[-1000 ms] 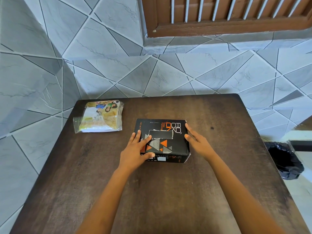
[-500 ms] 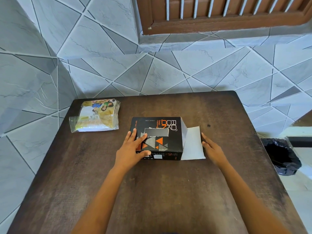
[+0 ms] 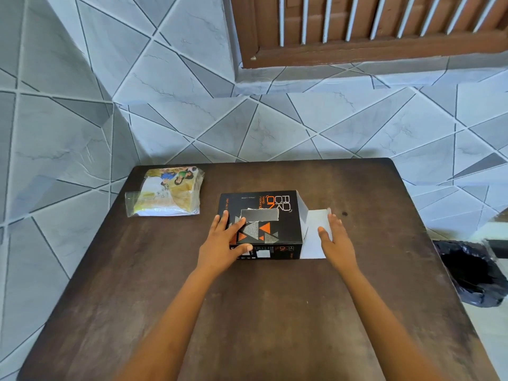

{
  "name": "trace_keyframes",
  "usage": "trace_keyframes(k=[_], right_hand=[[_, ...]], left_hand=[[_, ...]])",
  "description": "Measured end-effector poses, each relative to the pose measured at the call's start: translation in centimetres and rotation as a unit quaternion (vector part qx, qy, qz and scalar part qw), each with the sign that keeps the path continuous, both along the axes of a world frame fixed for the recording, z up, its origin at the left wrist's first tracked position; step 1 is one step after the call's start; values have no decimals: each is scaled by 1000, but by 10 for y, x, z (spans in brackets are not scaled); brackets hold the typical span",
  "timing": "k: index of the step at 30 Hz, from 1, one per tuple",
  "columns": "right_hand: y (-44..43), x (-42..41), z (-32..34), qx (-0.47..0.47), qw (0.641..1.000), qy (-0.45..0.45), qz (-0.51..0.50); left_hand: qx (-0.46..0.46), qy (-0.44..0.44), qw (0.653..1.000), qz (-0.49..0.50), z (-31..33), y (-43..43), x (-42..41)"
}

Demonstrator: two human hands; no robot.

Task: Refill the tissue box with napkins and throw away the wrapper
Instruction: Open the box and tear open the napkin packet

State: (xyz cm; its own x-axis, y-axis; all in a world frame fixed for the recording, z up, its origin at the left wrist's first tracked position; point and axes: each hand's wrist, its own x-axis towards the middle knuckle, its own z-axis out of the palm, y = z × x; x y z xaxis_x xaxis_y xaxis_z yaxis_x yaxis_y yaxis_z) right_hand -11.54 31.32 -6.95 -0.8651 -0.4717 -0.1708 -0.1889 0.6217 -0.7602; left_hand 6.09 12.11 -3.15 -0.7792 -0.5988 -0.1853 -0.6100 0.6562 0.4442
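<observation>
Overhead, brown table against grey tiled wall, both hands' grip wide, empty

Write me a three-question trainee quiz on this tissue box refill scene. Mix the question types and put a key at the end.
1. True or false: the white end flap of the black cardboard tissue box with orange triangles is folded open and lies on the dark wooden table.
2. Which hand rests flat on top of the box? A) left hand B) right hand C) neither
3. Fill in: the plastic-wrapped pack of white napkins lies to the box's ____ side, apart from it.

Key: 1 true. 2 A; the right hand is at the flap. 3 left.
</observation>
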Motion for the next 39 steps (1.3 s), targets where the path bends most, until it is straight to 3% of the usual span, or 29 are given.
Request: trace_keyframes(k=[6, 11, 15, 19, 24, 30, 35, 39], right_hand=[[-43, 35, 41, -80, 987, 90, 108], [-75, 72, 63, -129, 973, 59, 182], [-105, 92, 78, -157, 966, -12, 207], [-155, 114, 78, -182, 954, -22, 238], [-231, 140, 63, -148, 958, -56, 241], [-301, 137, 23, -11, 982, -3, 191], [-326, 139, -1, 89, 967, 26, 236], [-333, 144, -12, 110, 969, 45, 218]], left_hand=[[20, 20, 1000, 0, 6, -4, 3], [64, 116, 986, 102, 18, -26, 44], [73, 138, 968, 197, 19, -57, 84], [71, 145, 950, 266, 14, -104, 118], [61, 155, 953, 253, 8, -170, 134], [63, 143, 966, 207, 1, -249, 119], [1, 36, 990, 136, -16, -297, 88], [28, 0, 996, 87, -36, -309, 75]])
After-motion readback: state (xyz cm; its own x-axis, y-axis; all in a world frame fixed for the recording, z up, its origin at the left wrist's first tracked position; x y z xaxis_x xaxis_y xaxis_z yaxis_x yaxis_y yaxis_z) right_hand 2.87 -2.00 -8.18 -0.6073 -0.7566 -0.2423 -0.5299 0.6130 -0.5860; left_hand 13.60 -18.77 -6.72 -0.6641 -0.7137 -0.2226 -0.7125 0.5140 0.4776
